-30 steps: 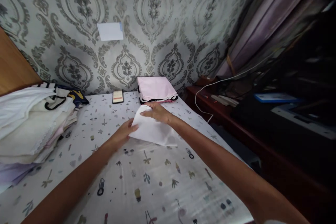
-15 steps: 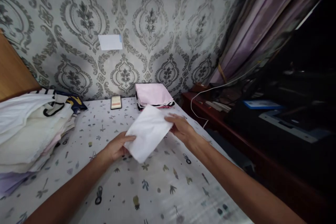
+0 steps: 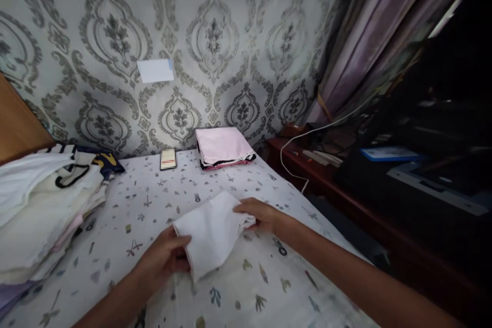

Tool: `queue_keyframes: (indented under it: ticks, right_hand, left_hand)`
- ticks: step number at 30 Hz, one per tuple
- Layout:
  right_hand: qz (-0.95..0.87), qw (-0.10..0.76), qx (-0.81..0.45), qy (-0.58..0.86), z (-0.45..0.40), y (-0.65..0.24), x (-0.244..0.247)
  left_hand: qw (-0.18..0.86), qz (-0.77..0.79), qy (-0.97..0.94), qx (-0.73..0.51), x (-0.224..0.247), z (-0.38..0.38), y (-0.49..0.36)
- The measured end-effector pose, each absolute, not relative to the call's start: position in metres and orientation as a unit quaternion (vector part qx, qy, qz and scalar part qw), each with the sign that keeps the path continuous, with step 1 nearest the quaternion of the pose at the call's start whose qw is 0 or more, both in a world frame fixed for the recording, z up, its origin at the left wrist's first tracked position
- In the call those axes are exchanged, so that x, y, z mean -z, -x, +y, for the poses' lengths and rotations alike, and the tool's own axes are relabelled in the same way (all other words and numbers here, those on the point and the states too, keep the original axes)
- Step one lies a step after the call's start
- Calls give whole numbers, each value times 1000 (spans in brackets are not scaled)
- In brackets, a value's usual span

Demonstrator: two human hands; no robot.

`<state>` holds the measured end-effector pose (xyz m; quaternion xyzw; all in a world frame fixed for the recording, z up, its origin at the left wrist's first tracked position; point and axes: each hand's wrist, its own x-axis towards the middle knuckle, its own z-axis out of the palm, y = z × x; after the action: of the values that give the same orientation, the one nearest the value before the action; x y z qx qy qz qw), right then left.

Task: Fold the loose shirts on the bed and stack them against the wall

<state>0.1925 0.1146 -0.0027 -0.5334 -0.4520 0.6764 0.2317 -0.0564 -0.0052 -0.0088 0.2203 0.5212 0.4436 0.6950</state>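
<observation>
Cloth [image 3: 213, 238], white, folded: between left hand [image 3: 167, 255] and right hand [image 3: 259, 213], over patterned sheet [image 3: 149, 189]. Left hand: pinched on cloth's left edge. Right hand: clamped on cloth's right edge. Beyond right hand: pink-topped stack [image 3: 223, 144]. Left of left hand: heaped garments [image 3: 42, 215].
</observation>
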Motion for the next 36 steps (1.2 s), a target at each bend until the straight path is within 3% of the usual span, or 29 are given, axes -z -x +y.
queue_keyframes:
  ticks: [6,11,14,21,25,36]
  right_hand:
    - [-455,332,-686,460,139,-201,-26]
    - [-484,477,-617,397,220,-213,-64]
    - [-508,520,-536,430,281,-206,-73]
    - [-532,478,-382,585,383,-186,-38]
    - [-561,442,-329,618,405,-188,-23]
    - [-650,385,-153,637,377,-187,-50]
  left_hand:
    - [605,551,-304,-487,-22,54,57]
    - [485,501,-438,-567,-77,173,52]
    - [390,532,-480,-578,-94,250,44]
    - [284,624,-495,-534,-45,353,35]
    - [242,637,-522,-513,-21,362,41]
    - [122,657,-607,-431,-35,344,26]
